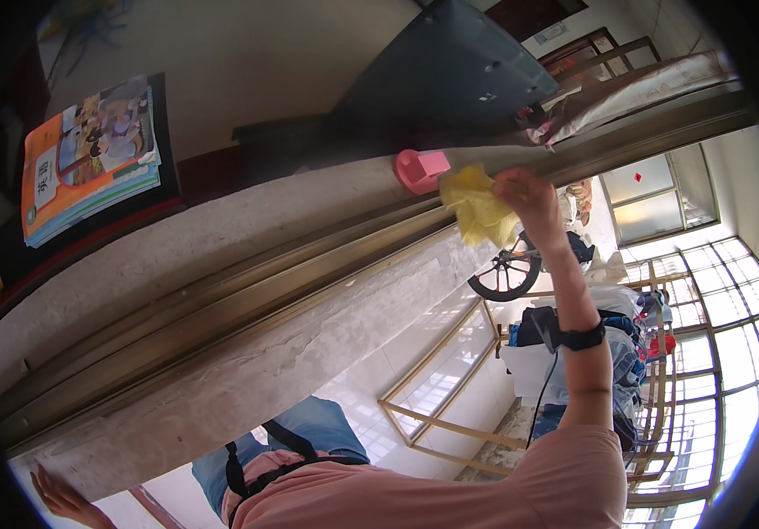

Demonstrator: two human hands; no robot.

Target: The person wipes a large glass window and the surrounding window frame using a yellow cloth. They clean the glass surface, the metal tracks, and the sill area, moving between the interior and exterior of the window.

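My right hand [530,198] is raised over the window ledge, pinching a crumpled yellow cloth [478,205] at its right side. Most of the cloth hangs loose from the fingers. Just left of it, a pink plastic object [411,170] with a squarish block on top rests on the ledge by the track. Along the stone windowsill [273,390] runs a bronze-coloured metal sliding track [234,284]. At the lower left my left hand [62,499] is partly cut off by the dark rim; it lies by the sill's near edge with its fingers extended and nothing visible in them.
A stack of books [91,162] lies beyond the ledge at left. The dark back of a screen-like panel [445,73] leans beyond it. At right are a spoked wheel [505,272], a wooden frame [439,420], piled clothes [617,357] and a barred window [716,370].
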